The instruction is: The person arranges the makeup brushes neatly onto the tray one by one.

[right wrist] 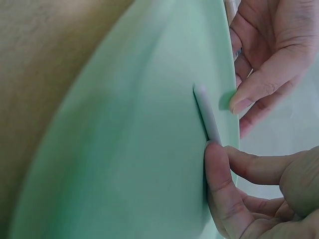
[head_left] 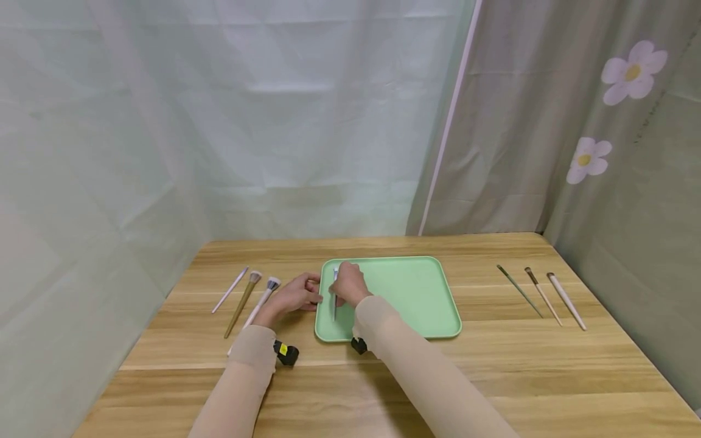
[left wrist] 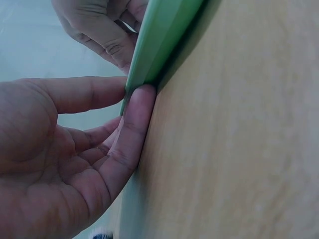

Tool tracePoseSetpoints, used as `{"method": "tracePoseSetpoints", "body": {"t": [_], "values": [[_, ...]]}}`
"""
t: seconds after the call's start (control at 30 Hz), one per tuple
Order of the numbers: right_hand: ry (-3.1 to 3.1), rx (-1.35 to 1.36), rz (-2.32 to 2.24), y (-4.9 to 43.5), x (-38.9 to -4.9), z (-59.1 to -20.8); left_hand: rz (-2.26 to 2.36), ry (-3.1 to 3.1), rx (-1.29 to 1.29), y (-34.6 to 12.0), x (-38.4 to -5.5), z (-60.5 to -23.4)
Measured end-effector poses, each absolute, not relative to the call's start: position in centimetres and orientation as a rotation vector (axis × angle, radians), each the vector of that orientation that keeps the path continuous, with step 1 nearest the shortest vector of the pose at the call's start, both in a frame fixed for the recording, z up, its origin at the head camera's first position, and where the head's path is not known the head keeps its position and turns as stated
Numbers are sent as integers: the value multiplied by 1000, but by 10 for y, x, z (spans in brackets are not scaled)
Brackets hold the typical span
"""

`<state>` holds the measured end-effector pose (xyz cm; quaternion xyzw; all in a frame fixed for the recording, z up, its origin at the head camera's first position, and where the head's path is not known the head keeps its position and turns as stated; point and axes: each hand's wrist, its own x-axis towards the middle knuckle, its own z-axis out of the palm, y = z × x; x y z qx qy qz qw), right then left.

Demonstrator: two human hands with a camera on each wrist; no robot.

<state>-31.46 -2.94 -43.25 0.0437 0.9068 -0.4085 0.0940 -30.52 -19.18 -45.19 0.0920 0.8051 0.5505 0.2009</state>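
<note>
A mint-green tray (head_left: 405, 298) lies on the wooden table, and a slim pale makeup brush (right wrist: 208, 113) lies along its left side. My right hand (head_left: 349, 285) pinches this brush between thumb and fingers, low over the tray; the fingers hide part of it. At the tray's left edge, my left hand (head_left: 296, 295) holds the rim, thumb on top and a finger against the outer side below, as the left wrist view shows. Beside that hand lies a white-handled makeup brush (head_left: 272, 284), partly covered by the left wrist.
Left of the tray lie a brown-handled brush (head_left: 241, 306) and a thin lilac brush (head_left: 230, 290). On the right are a green brush (head_left: 520, 291), a thin dark-tipped brush (head_left: 543, 296) and a white brush (head_left: 567, 302). Curtains (head_left: 328, 121) hang behind the table.
</note>
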Motion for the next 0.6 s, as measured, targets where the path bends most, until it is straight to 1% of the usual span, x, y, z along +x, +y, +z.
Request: {"method": "tracePoseSetpoints", "body": {"t": [0.33,0.6], "values": [[2694,129,-1212,-27,-316,-434,1534,2251,252,-191,-305,-451],[2673,74,-1251,-13,-317,-433,1547,2242,231,-190,-304,-451]]}}
